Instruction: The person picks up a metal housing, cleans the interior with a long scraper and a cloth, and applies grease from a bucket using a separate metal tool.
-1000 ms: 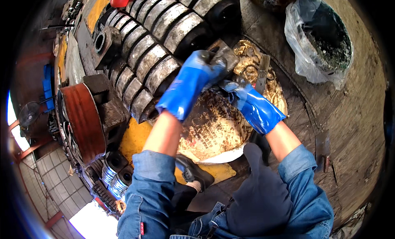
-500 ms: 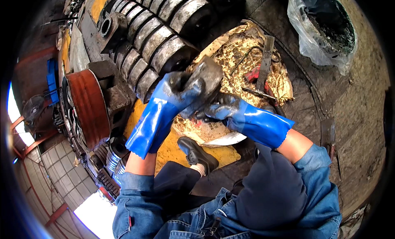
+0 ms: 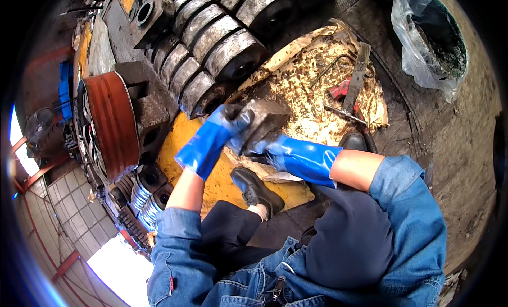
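Note:
Both my hands wear long blue rubber gloves smeared with dark grease. Between them is a grey, blocky metal piece (image 3: 267,115) with dirty faces, held tilted over the near edge of a greasy golden-brown sheet (image 3: 301,87). My left hand (image 3: 230,120) wraps its fingers around the block's left side. Beneath its lower right side, my right hand (image 3: 271,149) is closed against it; those fingers are partly hidden and blurred.
Rows of ridged metal cylinders (image 3: 217,37) lie beyond my left hand. A red-brown drum (image 3: 111,127) stands at left. On the sheet rest a flat bar (image 3: 357,74) and a red-handled tool (image 3: 339,89). A plastic-lined bin (image 3: 410,53) stands far right. Yellow board (image 3: 211,193) lies underfoot.
The block has tipped from a steep angle to a flatter one. My right forearm has swung to lie more level, its glove moving left. The whole view has shifted slightly.

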Demonstrator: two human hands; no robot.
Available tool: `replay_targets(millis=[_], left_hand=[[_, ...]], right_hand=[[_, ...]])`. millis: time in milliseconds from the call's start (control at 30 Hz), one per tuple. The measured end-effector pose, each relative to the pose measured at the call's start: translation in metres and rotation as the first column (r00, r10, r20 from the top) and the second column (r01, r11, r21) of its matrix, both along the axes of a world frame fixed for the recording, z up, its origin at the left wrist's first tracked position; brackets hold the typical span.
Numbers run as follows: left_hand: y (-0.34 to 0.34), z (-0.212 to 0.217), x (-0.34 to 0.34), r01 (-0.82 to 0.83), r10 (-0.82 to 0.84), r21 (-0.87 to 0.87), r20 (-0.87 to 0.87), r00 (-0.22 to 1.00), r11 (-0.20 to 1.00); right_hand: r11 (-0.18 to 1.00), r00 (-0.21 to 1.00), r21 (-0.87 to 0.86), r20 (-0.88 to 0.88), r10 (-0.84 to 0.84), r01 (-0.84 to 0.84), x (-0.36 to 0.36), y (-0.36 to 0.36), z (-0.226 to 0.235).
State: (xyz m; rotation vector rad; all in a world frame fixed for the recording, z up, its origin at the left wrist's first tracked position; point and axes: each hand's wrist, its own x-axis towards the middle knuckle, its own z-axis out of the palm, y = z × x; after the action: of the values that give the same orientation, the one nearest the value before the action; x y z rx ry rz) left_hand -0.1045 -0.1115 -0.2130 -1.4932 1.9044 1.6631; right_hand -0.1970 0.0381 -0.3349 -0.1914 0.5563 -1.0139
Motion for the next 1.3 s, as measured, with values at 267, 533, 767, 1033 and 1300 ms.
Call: replay_targets(millis=[267,533,767,1033,1300], left_hand=[[-0.025,0.043,0.059,0.068,0.054,-0.466,0.245,0.968,0.882],[0.071,0.192,0.033,-0.071,0.193,-0.47,0.217,0.957,0.88],[0.111,0.226,0.036,-0.068,0.206,-0.539,0.2,0.958,0.84],[0.093,0.197,-0.001,0.176,-0.042,-0.482,0.277,0.96,0.858],[0.048,0.074,-0.082,0.441,-0.331,-0.697,0.299,0.895,0.565]], right_hand=[[0.783,0.677,-0.446,-0.735,-0.045,-0.433,-0.032,-0.061,0.004],[0.93,0.184,0.189,-0.949,0.255,-0.315,-0.215,-0.031,0.05],[0.583,-0.645,0.725,-0.65,0.403,-0.367,-0.294,0.03,0.024],[0.569,-0.665,0.644,-0.716,0.213,-0.512,-0.277,0.022,0.012],[0.794,-0.398,0.21,-0.916,-0.044,-0.571,-0.276,-0.022,0.13]])
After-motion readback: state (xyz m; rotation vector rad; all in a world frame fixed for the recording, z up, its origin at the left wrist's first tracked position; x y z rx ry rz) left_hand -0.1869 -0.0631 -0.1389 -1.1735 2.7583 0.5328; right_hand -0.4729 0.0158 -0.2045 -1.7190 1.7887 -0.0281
